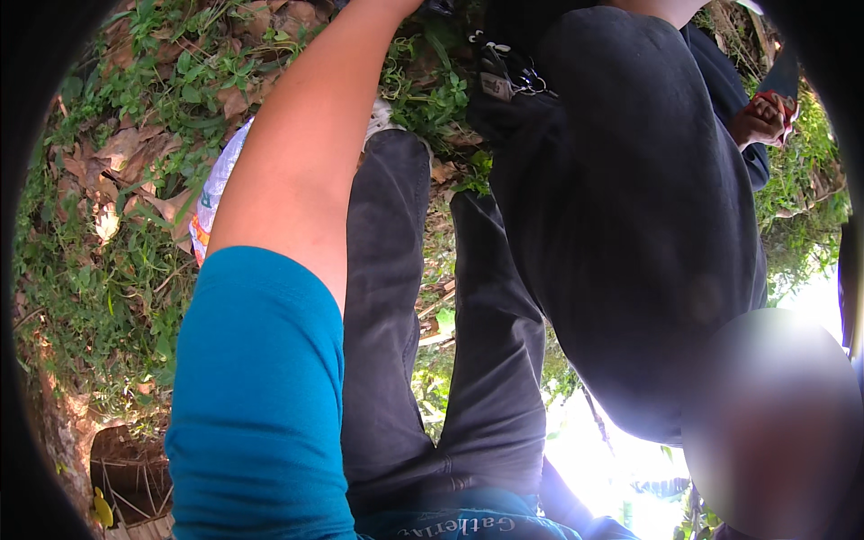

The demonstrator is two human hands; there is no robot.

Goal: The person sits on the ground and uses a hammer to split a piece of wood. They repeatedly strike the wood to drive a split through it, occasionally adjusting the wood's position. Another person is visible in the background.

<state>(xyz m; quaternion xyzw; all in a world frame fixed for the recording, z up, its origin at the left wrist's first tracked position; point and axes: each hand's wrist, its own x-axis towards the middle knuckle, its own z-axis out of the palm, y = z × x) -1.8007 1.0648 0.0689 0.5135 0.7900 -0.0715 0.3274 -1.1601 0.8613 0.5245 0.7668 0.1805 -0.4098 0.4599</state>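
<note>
My left arm (288, 171), in a teal sleeve (256, 387), reaches up to the top edge, where the picture cuts it off near the wrist. The left hand lies outside the picture. Beside the wrist a small black object (436, 5) shows at the border, too cropped to name. Neither my right arm nor my right hand appears. Under the arm, a white printed plastic bag or sack (216, 193) rests on the ground, partly covered. My legs in dark trousers (387, 261) stand between the arm and a person close on the right.
The person in dark clothing (639, 189) bends close at my right, with a key ring (531, 83) at the clothing. Farther right, another hand (763, 120) grips something red. Leafy ground (126, 180) with dry leaves spreads left; a dark hollow (130, 472) lies lower left.
</note>
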